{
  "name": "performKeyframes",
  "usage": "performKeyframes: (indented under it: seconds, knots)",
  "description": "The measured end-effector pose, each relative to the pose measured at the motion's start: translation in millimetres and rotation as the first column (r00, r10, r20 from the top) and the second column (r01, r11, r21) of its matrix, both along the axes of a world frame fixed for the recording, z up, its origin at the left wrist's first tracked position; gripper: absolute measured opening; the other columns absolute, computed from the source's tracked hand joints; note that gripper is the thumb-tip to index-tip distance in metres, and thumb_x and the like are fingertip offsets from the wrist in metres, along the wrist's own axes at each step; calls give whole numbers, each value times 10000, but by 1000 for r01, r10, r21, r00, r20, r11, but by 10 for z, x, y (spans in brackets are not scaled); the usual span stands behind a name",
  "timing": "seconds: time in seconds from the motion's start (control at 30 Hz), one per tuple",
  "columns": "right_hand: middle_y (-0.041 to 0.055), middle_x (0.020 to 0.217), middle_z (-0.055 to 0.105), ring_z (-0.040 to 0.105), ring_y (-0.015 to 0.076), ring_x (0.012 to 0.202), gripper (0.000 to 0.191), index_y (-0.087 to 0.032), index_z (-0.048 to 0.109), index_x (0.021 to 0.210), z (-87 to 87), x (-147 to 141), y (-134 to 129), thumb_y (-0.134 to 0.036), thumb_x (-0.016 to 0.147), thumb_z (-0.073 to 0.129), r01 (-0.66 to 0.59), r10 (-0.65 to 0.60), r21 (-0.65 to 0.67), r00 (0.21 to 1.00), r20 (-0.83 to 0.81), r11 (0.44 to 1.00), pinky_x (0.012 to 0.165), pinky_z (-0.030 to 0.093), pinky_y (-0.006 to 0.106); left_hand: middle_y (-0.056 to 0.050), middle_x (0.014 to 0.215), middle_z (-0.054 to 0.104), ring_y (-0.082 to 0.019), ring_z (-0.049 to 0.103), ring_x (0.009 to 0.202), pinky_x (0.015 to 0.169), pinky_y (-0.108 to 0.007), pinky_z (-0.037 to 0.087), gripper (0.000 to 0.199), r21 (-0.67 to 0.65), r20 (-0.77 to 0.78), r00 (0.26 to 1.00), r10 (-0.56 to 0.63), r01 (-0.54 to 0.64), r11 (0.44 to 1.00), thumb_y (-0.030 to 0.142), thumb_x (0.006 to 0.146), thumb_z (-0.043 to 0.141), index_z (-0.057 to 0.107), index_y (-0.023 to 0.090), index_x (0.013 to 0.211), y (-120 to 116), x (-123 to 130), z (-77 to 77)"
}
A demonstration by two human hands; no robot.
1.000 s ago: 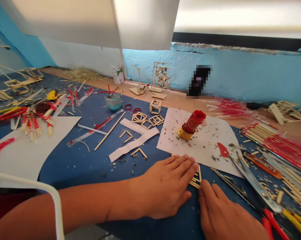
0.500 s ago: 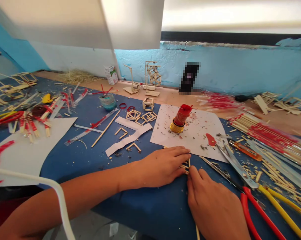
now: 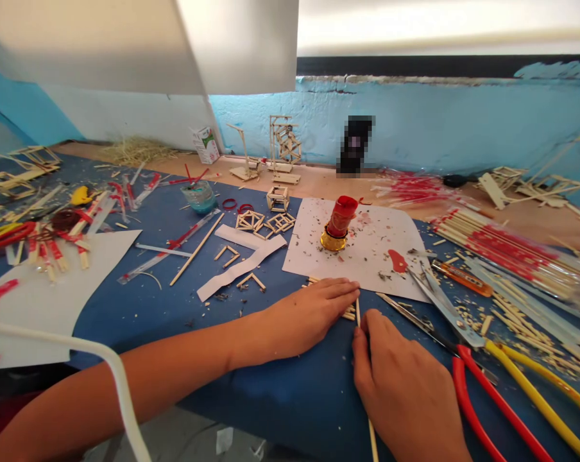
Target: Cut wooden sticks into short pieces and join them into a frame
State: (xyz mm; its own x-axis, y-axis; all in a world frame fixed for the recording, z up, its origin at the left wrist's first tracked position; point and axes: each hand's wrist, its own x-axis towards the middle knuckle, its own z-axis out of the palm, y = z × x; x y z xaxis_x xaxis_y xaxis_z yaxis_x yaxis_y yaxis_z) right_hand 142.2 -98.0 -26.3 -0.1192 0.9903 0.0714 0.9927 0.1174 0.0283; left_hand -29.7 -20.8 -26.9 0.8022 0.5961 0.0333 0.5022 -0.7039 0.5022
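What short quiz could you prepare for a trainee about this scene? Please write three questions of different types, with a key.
1. Choose: What shows from beneath the left hand? a) rubber rings; b) short sticks; c) a glass jar.

2. True or false: The right hand holds a long, thin stick.

3. Fill the gap: The red candle stands on ____ paper.

Key: 1. b; 2. true; 3. white.
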Motion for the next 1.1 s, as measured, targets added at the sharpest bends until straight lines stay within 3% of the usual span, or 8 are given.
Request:
performKeyframes:
  seconds: [0.17,0.3,0.5,0.7,0.8,0.93,1.03,1.1]
  knots:
    - [11,730,630,653,260,577,150,-247,526,802,-11,3,6,-191,927,589,-25,26,14,1000,-10,1000,559,267,337,-169,1679,203,-248,149,1576,1314,-394,136,572,33,-112,993,-30,34,999,342,1095,300,320,27,1572,-72,14,41]
    - [24,723,625,652,240,629,171,-231,526,803,15,-2,19,-89,898,540,-140,140,30,990,-2,990,603,282,355,-165,1697,32,-240,-16,1578,1315,-418,52,701,-72,-185,981,-57,44,996,353,1042,355,130,25,1619,-112,10,114]
    - [22,729,627,647,221,649,211,-227,505,804,21,-14,38,-37,889,475,-200,200,42,980,14,979,630,278,371,-171,1697,15,-216,-34,1577,1311,-405,35,775,-122,-182,982,-57,35,992,311,974,390,79,18,1620,-122,41,152]
    - [17,691,610,636,220,592,182,-229,489,785,-18,-26,40,-99,912,507,-147,144,75,989,36,986,600,235,366,-161,1702,76,-202,58,1587,1312,-382,77,816,-171,-55,998,-26,16,985,249,911,423,98,-4,1615,-100,9,188]
    - [20,701,620,650,235,601,167,-228,505,790,-10,-42,42,-136,925,542,-116,115,52,993,30,992,599,236,362,-84,1714,33,-202,30,1591,1316,-420,33,800,-224,147,983,106,-71,972,243,924,394,71,71,1635,-97,-89,241]
    - [21,711,621,657,249,615,153,-229,528,808,13,-61,53,-160,943,551,-107,106,42,994,17,993,609,246,362,33,1717,1,-234,-19,1592,1310,-474,-29,720,-486,412,812,413,-188,853,351,997,357,83,221,1650,-162,-230,279]
    - [22,716,618,654,249,620,148,-229,533,818,8,-59,55,-159,947,543,-112,112,48,994,15,993,610,241,364,70,1717,18,-209,-61,1588,1309,-429,-55,666,-677,447,673,589,-175,715,429,1048,316,97,244,1649,-247,-260,254]
    - [23,717,613,650,243,618,152,-228,530,820,-7,-48,52,-157,954,525,-120,119,62,993,18,991,611,239,363,91,1716,7,-183,-75,1586,1310,-382,-58,662,-743,434,622,652,-162,649,475,1065,295,70,257,1648,-292,-246,217]
